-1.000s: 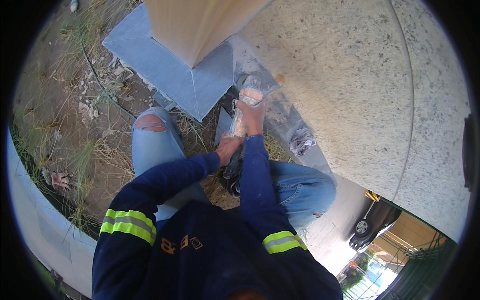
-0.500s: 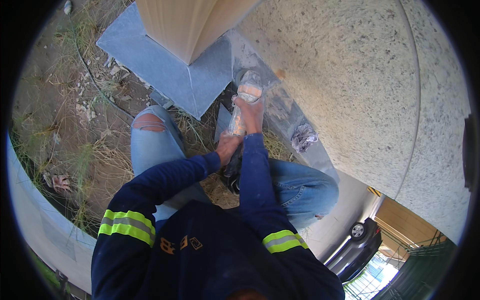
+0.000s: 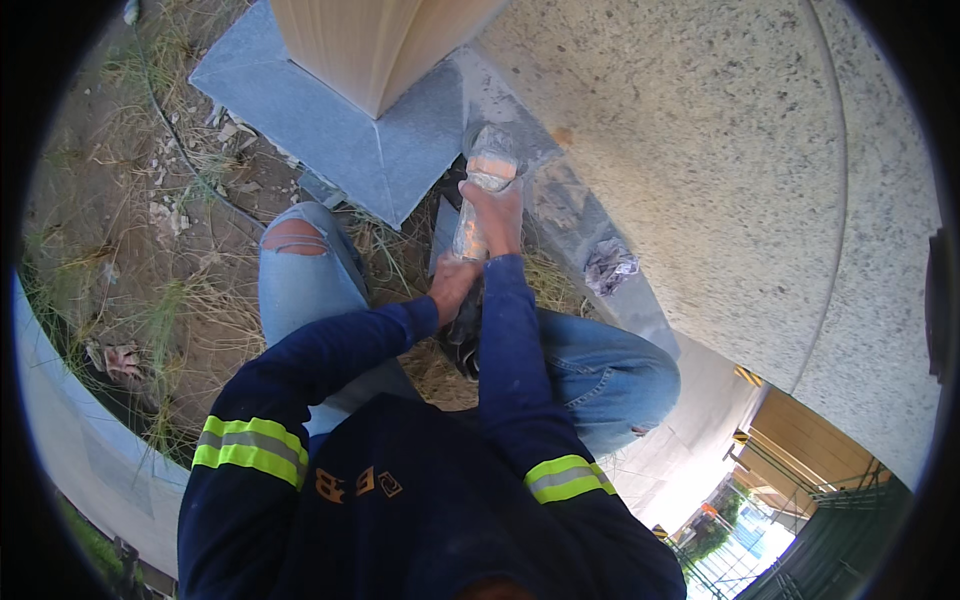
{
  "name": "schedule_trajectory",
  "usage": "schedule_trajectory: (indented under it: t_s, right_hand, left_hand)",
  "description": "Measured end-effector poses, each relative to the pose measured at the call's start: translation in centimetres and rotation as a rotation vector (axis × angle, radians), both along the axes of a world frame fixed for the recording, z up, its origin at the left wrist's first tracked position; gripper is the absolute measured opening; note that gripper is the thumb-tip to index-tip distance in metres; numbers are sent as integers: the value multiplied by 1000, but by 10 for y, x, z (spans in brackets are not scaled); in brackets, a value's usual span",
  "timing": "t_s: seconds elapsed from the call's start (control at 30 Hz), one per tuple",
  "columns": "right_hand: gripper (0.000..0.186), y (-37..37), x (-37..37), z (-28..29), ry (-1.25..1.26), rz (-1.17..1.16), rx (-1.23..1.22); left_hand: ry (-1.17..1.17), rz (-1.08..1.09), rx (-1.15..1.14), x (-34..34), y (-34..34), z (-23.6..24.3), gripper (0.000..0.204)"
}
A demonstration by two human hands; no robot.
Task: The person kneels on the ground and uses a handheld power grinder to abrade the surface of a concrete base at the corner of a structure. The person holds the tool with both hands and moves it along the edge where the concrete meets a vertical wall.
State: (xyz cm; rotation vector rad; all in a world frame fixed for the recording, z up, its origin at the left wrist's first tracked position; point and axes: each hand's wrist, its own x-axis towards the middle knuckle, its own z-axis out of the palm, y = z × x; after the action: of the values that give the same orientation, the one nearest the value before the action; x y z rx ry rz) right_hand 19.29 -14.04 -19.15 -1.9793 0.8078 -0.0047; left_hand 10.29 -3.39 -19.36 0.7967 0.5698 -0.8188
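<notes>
A dust-coated orange angle grinder (image 3: 470,236) is in both my hands between my knees. My right hand (image 3: 497,212) wraps around its body just behind the head. My left hand (image 3: 453,282) closes around the rear end, nearer to me. The grinder's head points away from me, at the grey stone strip (image 3: 553,195) beside the corner of a grey stone slab (image 3: 330,130). Its disc is mostly hidden, so whether it touches the stone I cannot tell.
A tan column (image 3: 375,45) stands on the slab. Speckled stone wall (image 3: 700,170) rises on the right. Crumpled paper or plastic (image 3: 609,266) lies on the strip. A cable (image 3: 175,145) crosses the dry grass and rubble at left. A dark bag-like thing (image 3: 463,335) lies below my hands.
Both hands and the grinder have shifted slightly away from me. The dark car at the lower right has gone out of view.
</notes>
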Motion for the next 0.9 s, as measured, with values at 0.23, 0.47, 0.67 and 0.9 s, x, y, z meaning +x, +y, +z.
schedule_trajectory:
  t_s: [0.23,0.47,0.67,0.9]
  right_hand:
    - [65,-1,36,-2,26,-7,-6]
    - [54,-11,21,5,-63,12,134]
    - [63,1,15,26,-33,79,367]
    - [60,-9,40,14,2,42,367]
  left_hand:
    - [42,-1,-66,35,2,-3,30]
    - [58,-30,-90,33,-7,7,34]
    - [-60,-48,-24,37,3,3,35]
    - [-13,-49,-42,64,-4,11,35]
